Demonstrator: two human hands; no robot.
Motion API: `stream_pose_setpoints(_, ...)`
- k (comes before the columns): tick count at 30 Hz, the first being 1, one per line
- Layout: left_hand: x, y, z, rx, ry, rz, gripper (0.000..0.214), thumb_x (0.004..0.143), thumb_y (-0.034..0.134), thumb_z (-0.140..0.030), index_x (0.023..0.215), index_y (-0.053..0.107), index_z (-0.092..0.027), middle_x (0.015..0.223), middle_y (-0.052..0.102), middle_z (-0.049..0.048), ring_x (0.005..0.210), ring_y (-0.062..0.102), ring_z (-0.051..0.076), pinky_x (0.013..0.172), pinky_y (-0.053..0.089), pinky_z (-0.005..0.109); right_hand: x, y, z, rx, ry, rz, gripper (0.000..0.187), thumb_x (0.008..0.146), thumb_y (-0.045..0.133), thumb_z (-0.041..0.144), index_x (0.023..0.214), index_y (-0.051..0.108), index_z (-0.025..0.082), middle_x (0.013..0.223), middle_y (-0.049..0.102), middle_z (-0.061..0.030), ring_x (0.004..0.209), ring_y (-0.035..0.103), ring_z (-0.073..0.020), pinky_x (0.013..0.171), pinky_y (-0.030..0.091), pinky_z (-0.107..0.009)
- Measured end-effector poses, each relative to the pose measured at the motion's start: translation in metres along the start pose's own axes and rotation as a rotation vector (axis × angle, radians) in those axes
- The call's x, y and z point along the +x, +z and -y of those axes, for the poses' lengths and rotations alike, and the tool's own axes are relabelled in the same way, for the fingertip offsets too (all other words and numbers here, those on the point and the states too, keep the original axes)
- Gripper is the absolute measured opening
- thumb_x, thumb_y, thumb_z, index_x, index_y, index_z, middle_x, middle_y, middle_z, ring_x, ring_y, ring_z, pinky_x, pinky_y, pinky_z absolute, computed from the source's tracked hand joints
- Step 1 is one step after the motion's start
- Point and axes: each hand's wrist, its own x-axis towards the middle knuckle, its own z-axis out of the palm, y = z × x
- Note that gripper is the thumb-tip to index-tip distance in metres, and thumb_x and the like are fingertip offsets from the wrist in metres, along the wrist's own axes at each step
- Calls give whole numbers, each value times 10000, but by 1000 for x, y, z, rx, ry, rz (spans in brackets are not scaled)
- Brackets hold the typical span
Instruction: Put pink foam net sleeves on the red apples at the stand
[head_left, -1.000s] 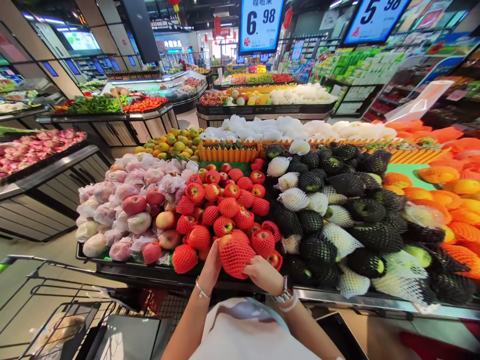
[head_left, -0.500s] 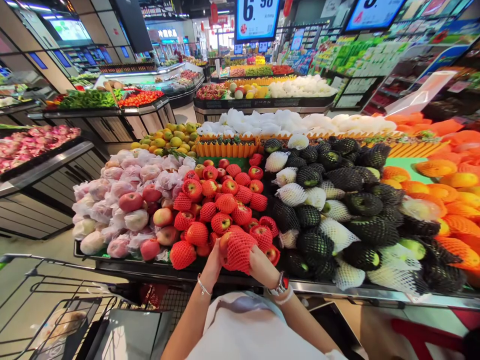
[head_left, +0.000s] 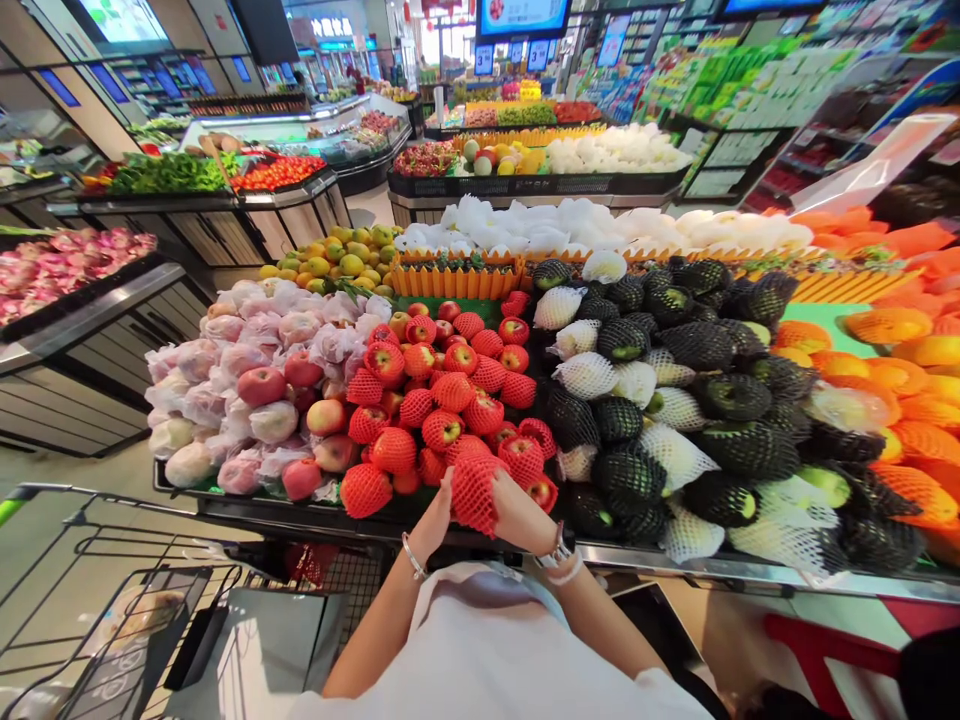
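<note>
Between my two hands is an apple [head_left: 475, 492] in a red foam net, held just above the near edge of the fruit stand. My left hand [head_left: 435, 520] presses on its left side, with a thin bracelet at the wrist. On the other side my right hand [head_left: 523, 512] grips the net; a watch [head_left: 561, 545] is on that wrist. Several more red-netted apples [head_left: 452, 391] lie heaped right behind the held one. Most of the fingertips are hidden behind the fruit and its net.
Paper-wrapped apples [head_left: 259, 335] fill the stand's left part. Dark melons in black and white nets [head_left: 660, 400] lie on the right, orange-netted fruit [head_left: 915, 450] beyond them. A shopping cart [head_left: 247, 640] with a grey box stands at my lower left.
The view has tilted down slightly, so the price screens sit higher. The netted apple has turned in my hands; its bare red skin at the left is now covered by net.
</note>
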Motion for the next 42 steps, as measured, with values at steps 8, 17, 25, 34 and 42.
stream_pose_setpoints(8,-9,20,-25,-145,-66,48,701,679,551,-806,825,633,-125,596,575,36,497,465,149,475,375,267,-8,-26,-6,239,80,-343,191,868,579,159,1029,680,179,967,722,-81,906,681,-196,825,561,-331)
stream_pose_setpoints(17,-13,26,-45,-311,-275,-14,665,876,361,-710,1096,632,-145,816,669,76,688,584,194,600,435,275,-14,-30,-11,142,121,-260,365,822,552,74,1163,614,189,1013,679,-70,833,666,-184,746,562,-316)
stream_pose_setpoints(25,-10,29,-38,-361,-185,146,682,764,436,-806,866,623,-158,596,532,14,481,399,112,457,286,224,-17,-20,-13,372,123,-610,356,927,448,287,1275,501,239,1255,552,-122,1178,535,-256,1019,435,-470)
stream_pose_setpoints(34,-14,46,-33,-291,-85,169,746,711,430,-855,923,632,-169,650,573,28,530,412,127,503,286,234,-13,15,-9,583,87,-567,723,895,385,620,1460,209,204,1524,271,-142,1428,256,-294,1165,235,-508)
stream_pose_setpoints(42,-12,43,-26,-288,-65,120,795,619,547,-852,977,665,-153,742,660,63,562,517,143,514,379,237,-5,12,-3,763,202,-545,1008,774,534,706,1481,37,186,1512,233,-189,1407,305,-291,1127,327,-458)
